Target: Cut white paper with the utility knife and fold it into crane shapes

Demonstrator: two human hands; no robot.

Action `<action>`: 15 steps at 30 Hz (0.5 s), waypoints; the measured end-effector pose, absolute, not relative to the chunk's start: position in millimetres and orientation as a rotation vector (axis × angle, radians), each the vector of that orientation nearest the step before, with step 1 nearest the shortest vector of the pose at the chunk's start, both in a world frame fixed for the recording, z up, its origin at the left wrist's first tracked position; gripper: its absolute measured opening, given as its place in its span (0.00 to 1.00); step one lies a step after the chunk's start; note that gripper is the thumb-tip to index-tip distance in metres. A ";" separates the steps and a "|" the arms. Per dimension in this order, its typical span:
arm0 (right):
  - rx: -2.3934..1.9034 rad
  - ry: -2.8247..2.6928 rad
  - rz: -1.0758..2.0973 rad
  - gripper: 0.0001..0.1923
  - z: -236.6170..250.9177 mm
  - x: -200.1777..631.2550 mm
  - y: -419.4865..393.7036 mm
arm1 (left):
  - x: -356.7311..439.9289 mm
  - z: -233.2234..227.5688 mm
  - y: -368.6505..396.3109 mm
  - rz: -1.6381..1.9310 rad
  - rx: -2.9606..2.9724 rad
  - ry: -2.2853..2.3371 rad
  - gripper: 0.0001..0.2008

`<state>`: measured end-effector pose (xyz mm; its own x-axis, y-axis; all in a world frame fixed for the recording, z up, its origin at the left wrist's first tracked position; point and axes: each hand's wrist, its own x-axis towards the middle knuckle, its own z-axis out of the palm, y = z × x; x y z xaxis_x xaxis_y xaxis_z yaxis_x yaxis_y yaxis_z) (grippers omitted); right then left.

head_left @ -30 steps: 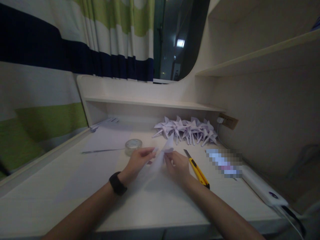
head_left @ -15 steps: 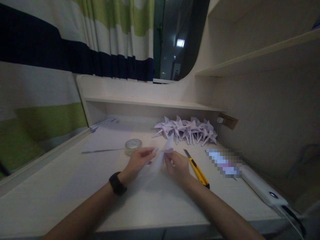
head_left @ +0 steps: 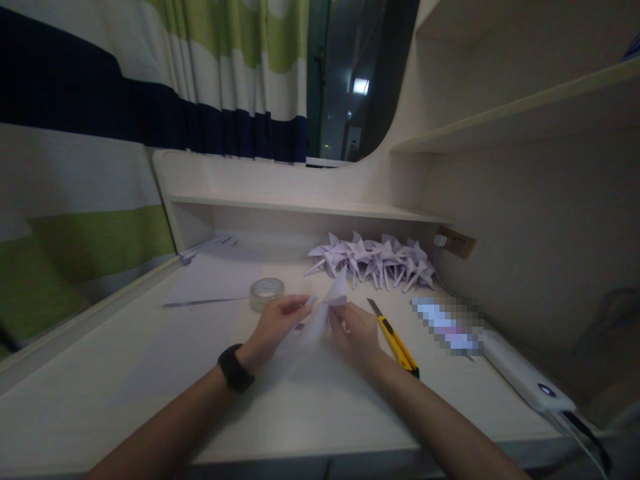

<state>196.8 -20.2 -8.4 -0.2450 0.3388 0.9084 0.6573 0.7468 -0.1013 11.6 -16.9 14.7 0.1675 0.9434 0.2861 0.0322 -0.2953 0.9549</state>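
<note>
Over desk point(head_left: 300, 427), folded paper point(head_left: 337, 292) slants, tip toward pinwheels point(head_left: 380, 257).

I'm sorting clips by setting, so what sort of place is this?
Probably a study corner in a home or dormitory room: a pale desk with a low shelf along its back, a green, white and dark blue curtain by the window, and a wall socket.

A curtain point(head_left: 245, 73) banded white, green and navy hangs beside a dark window point(head_left: 345, 80), where a bright light point(head_left: 361, 86) shows. Below, a pale shelf point(head_left: 300, 205) spans the white counter point(head_left: 310, 420); a brown socket plate point(head_left: 461, 245) sits on the dim right wall point(head_left: 530, 220).
</note>
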 end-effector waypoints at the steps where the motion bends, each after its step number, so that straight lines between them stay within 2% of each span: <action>1: -0.775 -1.852 -0.364 0.05 -8.8 196.9 -19.9 | 12.2 15.5 -17.8 1.277 1.538 0.972 0.16; 15: -0.794 -1.881 -0.398 0.06 -9.7 196.6 -20.1 | 10.5 15.0 -15.8 1.381 1.887 1.024 0.11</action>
